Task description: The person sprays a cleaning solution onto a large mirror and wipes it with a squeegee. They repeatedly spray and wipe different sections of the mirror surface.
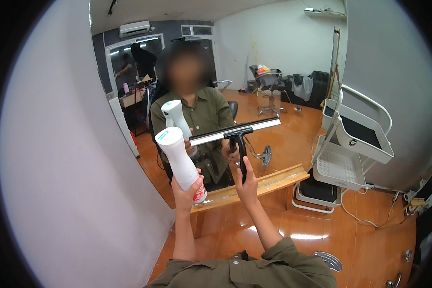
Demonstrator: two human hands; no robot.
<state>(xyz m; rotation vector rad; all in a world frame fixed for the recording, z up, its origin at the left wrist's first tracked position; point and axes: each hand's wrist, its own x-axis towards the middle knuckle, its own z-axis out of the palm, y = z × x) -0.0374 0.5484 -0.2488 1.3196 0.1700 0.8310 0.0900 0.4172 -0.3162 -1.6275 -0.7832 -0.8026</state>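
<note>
A large wall mirror [291, 118] stands before me and reflects my upper body and the room. My left hand [188, 189] is closed around the lower part of a white plastic spray bottle [180, 162], which tilts up to the left and bears red writing near its base. In my right hand [247, 183] is the black handle of a squeegee [242, 144]; its long blade slants up to the right in front of the mirror. Whether the blade touches the glass I cannot tell.
A narrow wooden ledge [266, 184] runs below the mirror, under my hands. On the right stands a white tiered trolley [340, 162], with a white cable [356, 217] on the floor beside it. A pale wall [75, 162] closes off the left. Chairs and another person appear in the reflection.
</note>
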